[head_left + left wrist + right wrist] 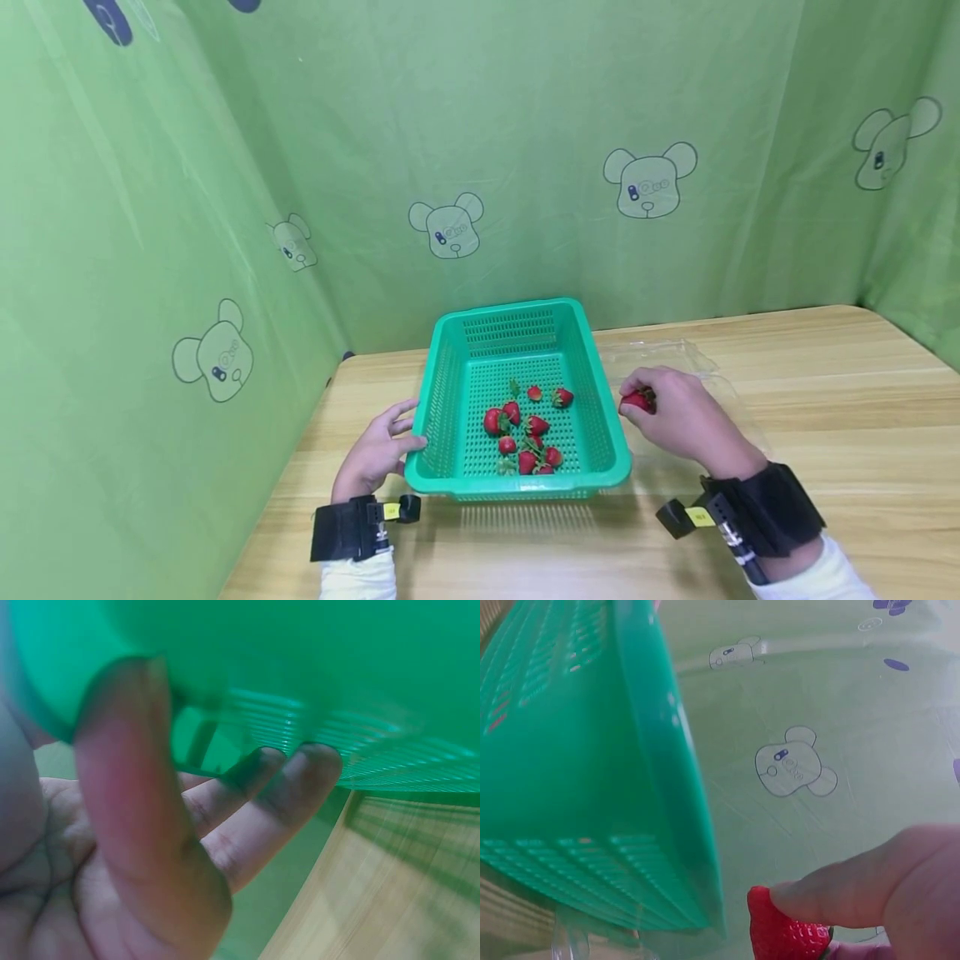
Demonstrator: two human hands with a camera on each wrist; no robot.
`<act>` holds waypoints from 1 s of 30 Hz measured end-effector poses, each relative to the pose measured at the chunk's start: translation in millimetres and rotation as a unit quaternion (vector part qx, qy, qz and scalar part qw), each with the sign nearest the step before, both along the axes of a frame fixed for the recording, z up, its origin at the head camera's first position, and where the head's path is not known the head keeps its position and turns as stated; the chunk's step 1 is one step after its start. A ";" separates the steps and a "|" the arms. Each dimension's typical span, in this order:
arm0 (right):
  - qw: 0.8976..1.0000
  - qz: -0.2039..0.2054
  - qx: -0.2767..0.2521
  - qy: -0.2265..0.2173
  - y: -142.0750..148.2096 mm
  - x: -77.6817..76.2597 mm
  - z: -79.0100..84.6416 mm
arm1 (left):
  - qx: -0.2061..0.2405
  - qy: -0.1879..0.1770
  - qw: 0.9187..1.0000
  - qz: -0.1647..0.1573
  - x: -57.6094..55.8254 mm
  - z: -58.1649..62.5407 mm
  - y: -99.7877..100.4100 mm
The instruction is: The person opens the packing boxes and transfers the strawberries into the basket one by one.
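A green plastic basket [517, 483] with perforated walls stands on the table, and several red strawberries [492, 421] with green leaves lie on its floor, mostly in the near half. The left hand [378, 450] holds the basket at its left side, thumb at the rim; in the left wrist view two fingertips [319, 761] meet the outer wall. Just beyond the basket's right rim, the right hand [678, 417] pinches one strawberry [787, 934] between thumb and fingers. The far side of that strawberry is hidden by the hand.
A clear plastic container [660, 354] lies on the wooden table [847, 400] behind and beneath the right hand. Green curtains [540, 150] printed with bear heads hang at the back and along both sides.
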State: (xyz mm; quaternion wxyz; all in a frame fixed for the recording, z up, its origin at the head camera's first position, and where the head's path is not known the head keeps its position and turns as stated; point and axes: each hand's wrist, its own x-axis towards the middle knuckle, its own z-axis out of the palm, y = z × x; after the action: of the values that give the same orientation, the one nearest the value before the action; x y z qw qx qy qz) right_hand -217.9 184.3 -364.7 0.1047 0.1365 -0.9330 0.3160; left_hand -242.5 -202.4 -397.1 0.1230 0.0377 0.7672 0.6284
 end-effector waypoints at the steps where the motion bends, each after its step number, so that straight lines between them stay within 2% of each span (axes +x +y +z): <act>1: 1.000 0.001 -0.001 0.004 -1.2 0.5 0.1 | -0.001 0.001 1.000 -0.001 -0.2 -0.1 -0.1; 17: 0.998 0.024 -0.016 0.058 -20.6 5.9 -5.2 | 0.000 0.006 1.000 -0.006 -0.8 -2.3 -1.2; 30: 0.992 0.068 -0.026 0.104 -37.3 7.9 -12.1 | 0.002 0.007 1.000 -0.005 0.4 -2.6 -0.7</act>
State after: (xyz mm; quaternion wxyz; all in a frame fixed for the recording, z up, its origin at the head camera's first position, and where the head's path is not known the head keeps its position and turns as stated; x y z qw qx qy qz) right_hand -210.0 147.0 -376.8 0.1831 0.2292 -0.8971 0.3304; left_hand -242.1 -203.0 -399.7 0.1207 0.0464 0.7665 0.6291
